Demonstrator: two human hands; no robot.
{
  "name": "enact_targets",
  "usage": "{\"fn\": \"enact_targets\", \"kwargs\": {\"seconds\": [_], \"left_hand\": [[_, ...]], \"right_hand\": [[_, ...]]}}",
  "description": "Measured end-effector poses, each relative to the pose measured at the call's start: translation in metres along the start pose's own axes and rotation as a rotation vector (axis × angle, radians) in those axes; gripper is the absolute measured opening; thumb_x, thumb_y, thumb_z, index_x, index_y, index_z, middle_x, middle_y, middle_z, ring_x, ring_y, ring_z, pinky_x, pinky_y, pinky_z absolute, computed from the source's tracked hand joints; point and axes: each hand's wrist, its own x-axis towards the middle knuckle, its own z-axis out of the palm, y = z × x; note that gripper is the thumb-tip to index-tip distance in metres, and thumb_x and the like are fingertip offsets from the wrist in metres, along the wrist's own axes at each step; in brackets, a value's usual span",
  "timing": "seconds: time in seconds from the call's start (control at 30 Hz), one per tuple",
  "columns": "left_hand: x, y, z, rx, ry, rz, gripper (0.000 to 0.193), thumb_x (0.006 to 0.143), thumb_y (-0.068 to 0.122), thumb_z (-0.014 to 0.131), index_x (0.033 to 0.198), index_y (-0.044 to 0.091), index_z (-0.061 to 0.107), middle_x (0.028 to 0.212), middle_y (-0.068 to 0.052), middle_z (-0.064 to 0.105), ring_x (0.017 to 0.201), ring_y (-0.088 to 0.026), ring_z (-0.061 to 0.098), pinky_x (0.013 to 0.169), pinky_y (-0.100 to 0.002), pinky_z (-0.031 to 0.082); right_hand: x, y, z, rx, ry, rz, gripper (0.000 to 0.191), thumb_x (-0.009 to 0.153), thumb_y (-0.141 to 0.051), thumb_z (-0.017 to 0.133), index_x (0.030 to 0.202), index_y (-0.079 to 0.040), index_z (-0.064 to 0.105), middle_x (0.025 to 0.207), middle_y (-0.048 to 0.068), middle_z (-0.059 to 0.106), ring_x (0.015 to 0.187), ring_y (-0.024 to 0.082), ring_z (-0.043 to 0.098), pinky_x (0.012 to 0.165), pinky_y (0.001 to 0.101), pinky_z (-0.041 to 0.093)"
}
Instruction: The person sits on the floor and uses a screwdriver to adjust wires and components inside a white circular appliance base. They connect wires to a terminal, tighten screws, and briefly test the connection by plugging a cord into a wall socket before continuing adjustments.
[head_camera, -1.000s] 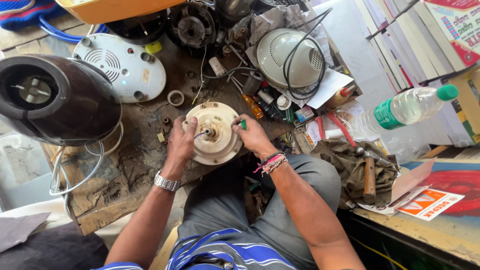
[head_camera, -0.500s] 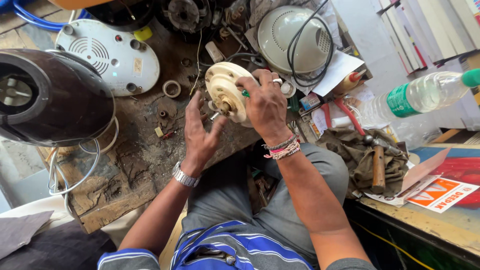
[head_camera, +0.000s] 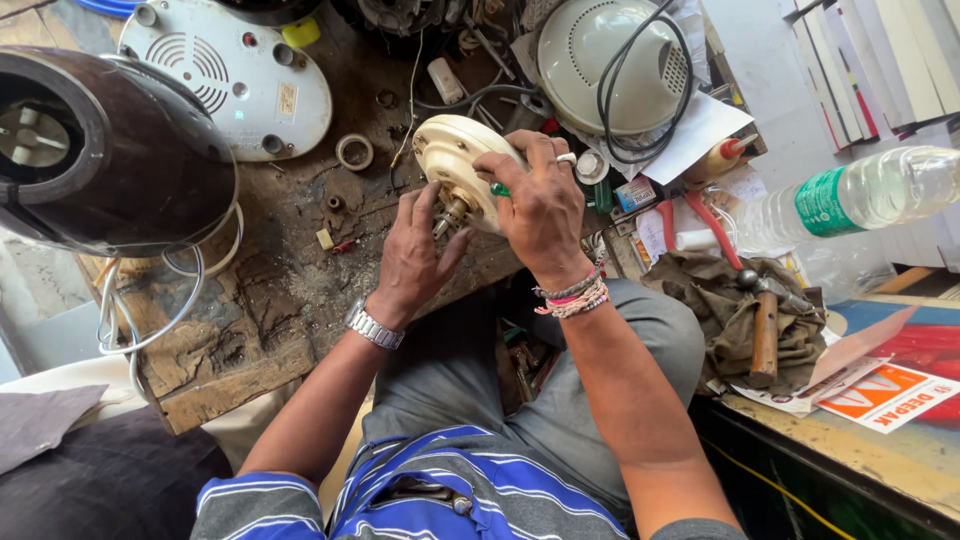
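currently right hand (head_camera: 540, 210) clamped over cream motor housing (head_camera: 450, 160), left hand (head_camera: 415, 250) pinching its shaft. likely heavy, rigid; grip by rim.

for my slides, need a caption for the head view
Both hands, left hand and right hand, grip a cream motor housing over a cluttered workbench.

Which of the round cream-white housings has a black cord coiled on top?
The domed housing at top right of the bench; the flat vented plate and the hand-held motor disc carry none.
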Motion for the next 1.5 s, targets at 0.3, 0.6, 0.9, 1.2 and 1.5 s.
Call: {"fn": "enact_targets", "kwargs": {"seconds": [0.3,0.6,0.9,1.2,1.5], "left_hand": [[-0.018,0.002,-0.001,0.007,0.216,0.019,0.083,0.089,0.038,0.082,0.146,-0.002,0.036,0.125,-0.025,0.053,0.097,-0.027,0.066,0.081,-0.037,0.060],[-0.024,0.012,-0.004,0.176,0.142,0.017,0.035,0.100,0.034,0.072,0.104,0.000,0.064,0.088,-0.011,0.060,0.074,-0.024,0.061,0.063,-0.038,0.051],[-0.020,0.015,0.000,0.025,0.110,-0.073,0.029,0.105,0.029,0.064,0.100,0.001,0.064,0.084,-0.012,0.062,0.065,-0.026,0.062,0.057,-0.039,0.051],[-0.021,0.018,0.004,-0.040,0.152,-0.072,0.026,0.106,0.025,0.063,0.094,0.002,0.063,0.082,-0.014,0.066,0.064,-0.029,0.065,0.056,-0.041,0.052],[-0.021,0.018,0.005,-0.028,0.150,-0.075,0.027,0.106,0.027,0.061,0.095,0.002,0.062,0.083,-0.016,0.065,0.064,-0.032,0.065,0.057,-0.043,0.052]], "right_hand": [[-0.005,-0.006,-0.001,0.006,-0.018,-0.011,0.045,0.071,0.004,0.078,0.109,-0.020,0.072,0.121,0.008,0.061,0.114,0.033,0.059,0.092,0.0416,0.053],[-0.011,-0.005,-0.004,0.025,-0.014,0.027,0.043,0.072,0.004,0.077,0.108,-0.019,0.073,0.120,0.008,0.062,0.113,0.034,0.059,0.092,0.0416,0.052],[-0.013,-0.004,-0.005,0.043,-0.005,0.004,0.040,0.074,0.003,0.079,0.109,-0.017,0.074,0.118,0.008,0.062,0.111,0.033,0.059,0.095,0.0430,0.051],[-0.017,-0.004,-0.007,0.065,0.007,-0.002,0.040,0.075,0.003,0.078,0.111,-0.015,0.072,0.119,0.007,0.062,0.112,0.031,0.059,0.098,0.0446,0.049],[-0.027,-0.011,-0.009,0.065,0.104,-0.025,0.026,0.089,-0.003,0.079,0.112,-0.011,0.068,0.132,0.012,0.062,0.117,0.031,0.059,0.094,0.0406,0.051]]}}
